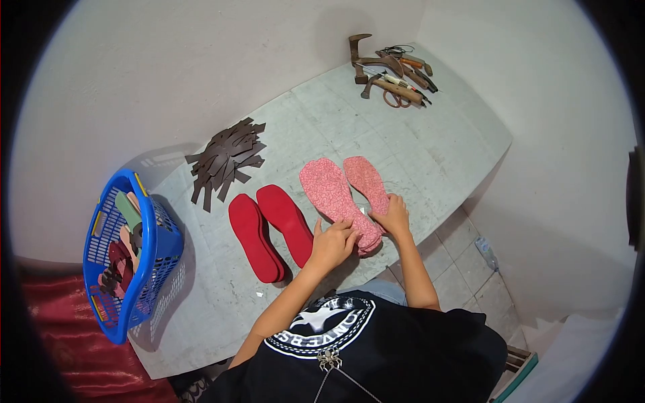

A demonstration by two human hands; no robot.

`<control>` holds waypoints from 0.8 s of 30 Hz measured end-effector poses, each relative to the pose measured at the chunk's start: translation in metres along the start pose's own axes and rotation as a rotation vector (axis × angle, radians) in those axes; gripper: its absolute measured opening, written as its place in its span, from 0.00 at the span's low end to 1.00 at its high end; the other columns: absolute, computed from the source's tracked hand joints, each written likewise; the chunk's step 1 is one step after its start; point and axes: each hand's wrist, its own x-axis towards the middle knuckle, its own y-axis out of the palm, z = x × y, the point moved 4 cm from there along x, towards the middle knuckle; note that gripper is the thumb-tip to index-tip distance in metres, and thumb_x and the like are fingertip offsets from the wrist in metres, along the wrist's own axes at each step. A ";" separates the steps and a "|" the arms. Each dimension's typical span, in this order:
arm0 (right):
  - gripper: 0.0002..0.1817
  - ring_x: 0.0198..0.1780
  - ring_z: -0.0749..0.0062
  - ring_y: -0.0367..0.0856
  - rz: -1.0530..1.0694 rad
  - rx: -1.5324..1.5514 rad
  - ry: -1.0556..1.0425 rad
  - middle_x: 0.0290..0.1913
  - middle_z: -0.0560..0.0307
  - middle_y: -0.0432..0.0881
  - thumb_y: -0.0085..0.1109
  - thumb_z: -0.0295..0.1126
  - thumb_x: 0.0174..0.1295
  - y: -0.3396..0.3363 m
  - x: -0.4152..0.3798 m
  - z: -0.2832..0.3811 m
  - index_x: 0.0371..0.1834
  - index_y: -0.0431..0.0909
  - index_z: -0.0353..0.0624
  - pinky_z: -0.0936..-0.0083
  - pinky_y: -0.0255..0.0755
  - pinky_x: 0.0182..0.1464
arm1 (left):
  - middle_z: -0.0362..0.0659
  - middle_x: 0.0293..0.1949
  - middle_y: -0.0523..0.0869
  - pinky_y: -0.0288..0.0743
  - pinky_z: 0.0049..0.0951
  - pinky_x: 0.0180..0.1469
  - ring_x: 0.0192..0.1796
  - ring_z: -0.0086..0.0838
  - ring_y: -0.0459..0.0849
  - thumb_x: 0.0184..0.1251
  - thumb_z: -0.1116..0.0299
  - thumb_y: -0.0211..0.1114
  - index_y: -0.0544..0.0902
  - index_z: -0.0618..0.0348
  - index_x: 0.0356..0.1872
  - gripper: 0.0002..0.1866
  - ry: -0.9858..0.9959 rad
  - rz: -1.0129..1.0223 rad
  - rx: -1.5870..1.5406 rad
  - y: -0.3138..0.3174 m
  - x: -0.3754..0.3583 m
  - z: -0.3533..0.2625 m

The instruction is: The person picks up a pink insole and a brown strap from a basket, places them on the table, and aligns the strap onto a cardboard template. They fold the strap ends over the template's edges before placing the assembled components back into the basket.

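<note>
Two stacks of pink speckled soles lie side by side on the table. My left hand point(333, 244) rests with its fingers closed on the lower part of the larger pink sole stack point(330, 188). On the smaller pink sole stack point(366, 180), at its lower right end, my right hand point(394, 216) has its fingers closed round the edge. Left of my hands lie red soles, a left stack point(253, 238) and a right stack point(287, 221), whose lower end is partly behind my left wrist.
Dark strips point(227, 158) lie heaped at the table's back left. A blue basket point(160, 252) with sandal parts stands at the left edge. Hammers and hand tools point(396, 82) lie at the far back. The grey table point(195, 336) ends close to my body.
</note>
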 end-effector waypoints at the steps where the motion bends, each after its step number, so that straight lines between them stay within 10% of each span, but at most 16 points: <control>1: 0.37 0.50 0.52 0.68 0.003 0.015 0.004 0.46 0.44 0.69 0.67 0.48 0.37 -0.001 0.000 -0.001 0.47 0.66 0.36 0.61 0.64 0.49 | 0.41 0.52 0.76 0.49 0.57 0.60 0.57 0.34 0.72 0.62 0.57 0.50 0.82 0.51 0.39 0.15 0.001 -0.004 -0.005 0.000 0.000 0.000; 24: 0.34 0.51 0.45 0.67 -0.114 0.169 0.072 0.48 0.39 0.69 0.63 0.38 0.41 -0.016 -0.013 0.000 0.52 0.61 0.35 0.62 0.65 0.51 | 0.40 0.53 0.75 0.49 0.57 0.59 0.58 0.33 0.71 0.61 0.57 0.52 0.81 0.51 0.42 0.15 0.041 -0.006 -0.023 0.000 -0.004 0.003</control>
